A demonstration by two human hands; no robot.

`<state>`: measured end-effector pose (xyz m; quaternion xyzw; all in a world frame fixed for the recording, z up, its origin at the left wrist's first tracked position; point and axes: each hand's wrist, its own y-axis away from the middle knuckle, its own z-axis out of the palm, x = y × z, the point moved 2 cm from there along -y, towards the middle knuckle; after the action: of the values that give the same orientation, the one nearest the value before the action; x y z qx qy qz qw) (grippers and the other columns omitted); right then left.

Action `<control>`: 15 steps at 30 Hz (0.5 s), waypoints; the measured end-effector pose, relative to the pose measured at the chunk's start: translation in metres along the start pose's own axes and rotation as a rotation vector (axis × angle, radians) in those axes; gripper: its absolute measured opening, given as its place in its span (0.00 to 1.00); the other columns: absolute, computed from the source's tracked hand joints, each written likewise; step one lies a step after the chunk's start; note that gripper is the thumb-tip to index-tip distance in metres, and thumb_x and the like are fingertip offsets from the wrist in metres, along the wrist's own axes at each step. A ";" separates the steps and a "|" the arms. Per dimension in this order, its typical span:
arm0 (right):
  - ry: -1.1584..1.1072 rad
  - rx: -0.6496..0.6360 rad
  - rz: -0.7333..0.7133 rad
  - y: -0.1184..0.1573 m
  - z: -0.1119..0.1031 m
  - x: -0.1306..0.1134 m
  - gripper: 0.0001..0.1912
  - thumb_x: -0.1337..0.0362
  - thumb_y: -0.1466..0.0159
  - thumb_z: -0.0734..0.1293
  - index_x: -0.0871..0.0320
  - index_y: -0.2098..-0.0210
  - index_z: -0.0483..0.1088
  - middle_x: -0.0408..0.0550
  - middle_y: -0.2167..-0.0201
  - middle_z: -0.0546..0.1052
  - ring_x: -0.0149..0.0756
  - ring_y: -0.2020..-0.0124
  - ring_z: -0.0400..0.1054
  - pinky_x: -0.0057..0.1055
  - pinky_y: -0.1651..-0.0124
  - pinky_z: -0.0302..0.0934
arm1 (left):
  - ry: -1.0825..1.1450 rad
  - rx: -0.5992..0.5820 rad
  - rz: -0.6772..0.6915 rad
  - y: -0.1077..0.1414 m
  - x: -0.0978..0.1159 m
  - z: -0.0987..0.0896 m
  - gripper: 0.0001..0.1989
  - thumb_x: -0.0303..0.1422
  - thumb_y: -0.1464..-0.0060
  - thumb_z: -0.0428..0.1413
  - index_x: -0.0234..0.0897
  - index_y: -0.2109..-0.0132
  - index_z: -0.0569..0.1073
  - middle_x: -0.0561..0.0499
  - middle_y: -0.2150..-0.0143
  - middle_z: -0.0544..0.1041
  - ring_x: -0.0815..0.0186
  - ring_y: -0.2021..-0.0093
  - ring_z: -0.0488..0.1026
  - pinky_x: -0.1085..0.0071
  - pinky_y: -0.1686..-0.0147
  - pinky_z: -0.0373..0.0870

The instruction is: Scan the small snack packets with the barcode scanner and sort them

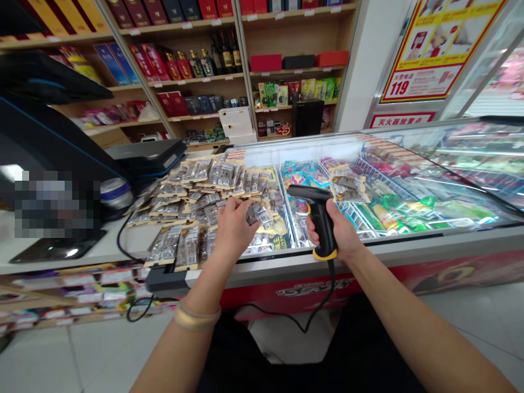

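My right hand (pixel 339 232) is wrapped round the handle of a black and yellow barcode scanner (pixel 322 224), whose head points left above the freezer. A cable hangs from its base. My left hand (pixel 235 226) pinches a small clear packet (pixel 257 213) with brown contents at the right side of a large pile of similar packets (pixel 200 196). The pile covers the left end of the freezer top and part of the counter. Another such packet (pixel 347 184) lies apart on the freezer glass, just beyond the scanner.
The freezer (pixel 385 248) holds colourful frozen goods in wire baskets under glass. On the left counter stand a black terminal (pixel 49 136) and a roll (pixel 115 192). Shelves (pixel 200 79) with boxes and bottles line the back. The scanner's black cable (pixel 282 315) loops below the freezer edge.
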<state>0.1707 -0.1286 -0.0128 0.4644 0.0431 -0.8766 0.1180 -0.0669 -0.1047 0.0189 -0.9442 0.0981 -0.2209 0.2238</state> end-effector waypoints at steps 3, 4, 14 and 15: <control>-0.007 0.001 -0.039 0.003 -0.004 -0.005 0.31 0.35 0.44 0.72 0.58 0.59 0.72 0.39 0.78 0.69 0.27 0.83 0.60 0.24 0.83 0.58 | 0.243 0.139 -0.073 -0.007 0.010 -0.003 0.12 0.29 0.55 0.66 0.38 0.60 0.78 0.46 0.59 0.74 0.57 0.58 0.75 0.60 0.53 0.71; -0.002 0.004 -0.053 0.004 -0.007 -0.008 0.31 0.36 0.43 0.72 0.58 0.59 0.72 0.39 0.78 0.68 0.27 0.83 0.60 0.24 0.83 0.57 | 0.350 0.185 -0.110 -0.010 0.015 -0.001 0.10 0.30 0.54 0.66 0.38 0.62 0.76 0.48 0.62 0.75 0.59 0.60 0.75 0.62 0.55 0.71; 0.085 0.108 -0.151 0.008 -0.070 -0.052 0.32 0.35 0.46 0.73 0.57 0.60 0.72 0.40 0.78 0.69 0.28 0.82 0.61 0.25 0.82 0.58 | 1.423 -0.158 -0.735 -0.062 0.083 0.083 0.13 0.37 0.55 0.68 0.38 0.67 0.73 0.55 0.73 0.75 0.68 0.71 0.73 0.70 0.68 0.69; 0.089 0.118 -0.151 0.007 -0.075 -0.055 0.32 0.35 0.46 0.73 0.57 0.60 0.72 0.40 0.78 0.69 0.28 0.82 0.61 0.25 0.83 0.58 | 1.476 -0.163 -0.767 -0.067 0.087 0.092 0.11 0.33 0.54 0.67 0.38 0.68 0.71 0.55 0.73 0.75 0.68 0.71 0.74 0.70 0.67 0.70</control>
<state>0.2626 -0.1124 -0.0099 0.5045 0.0317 -0.8626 0.0219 0.0580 -0.0359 0.0086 -0.5382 -0.0930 -0.8357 -0.0576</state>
